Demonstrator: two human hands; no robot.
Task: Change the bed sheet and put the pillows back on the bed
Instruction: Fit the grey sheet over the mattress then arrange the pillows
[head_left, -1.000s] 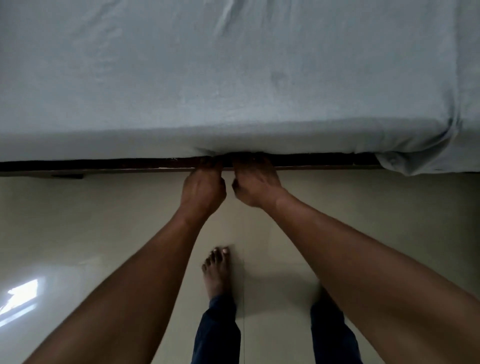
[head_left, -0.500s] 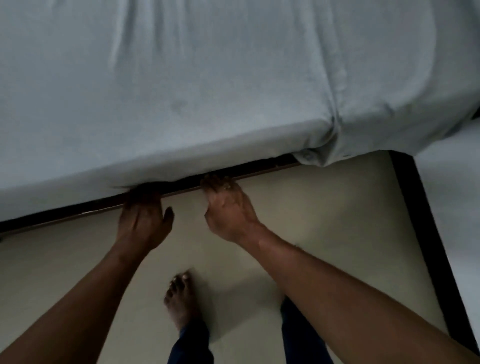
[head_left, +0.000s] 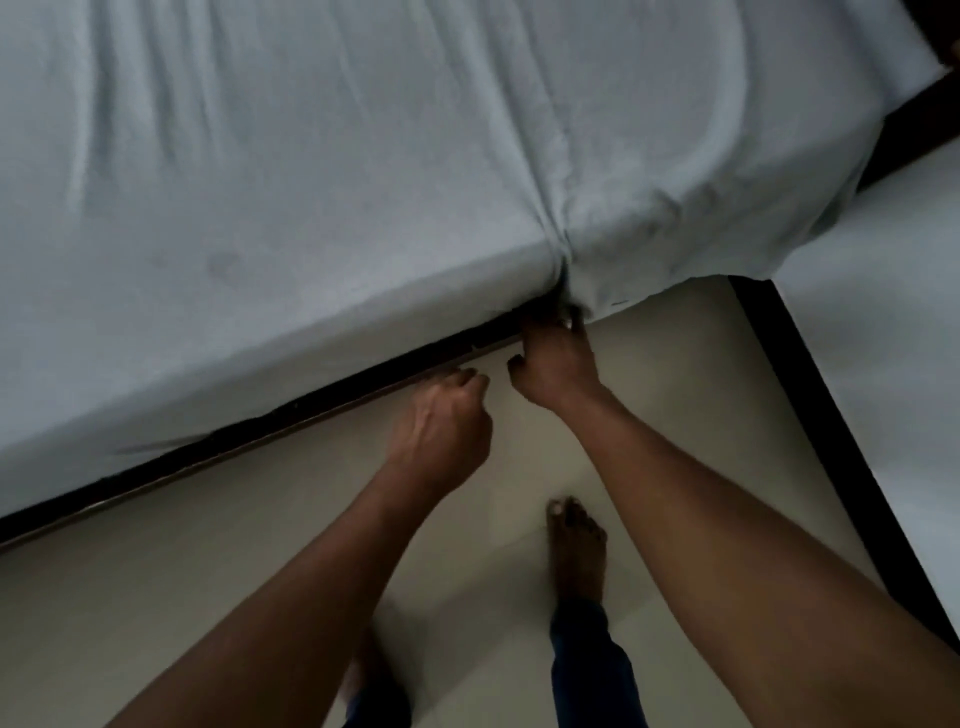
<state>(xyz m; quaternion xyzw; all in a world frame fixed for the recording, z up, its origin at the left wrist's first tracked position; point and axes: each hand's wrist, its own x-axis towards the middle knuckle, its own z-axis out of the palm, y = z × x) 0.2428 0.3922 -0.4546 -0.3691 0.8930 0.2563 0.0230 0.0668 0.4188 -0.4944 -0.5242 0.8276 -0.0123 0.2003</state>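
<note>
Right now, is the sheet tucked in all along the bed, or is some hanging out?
Partly tucked: the sheet lies smooth left of the right hand, but a bunched flap hangs loose beyond it.
</note>
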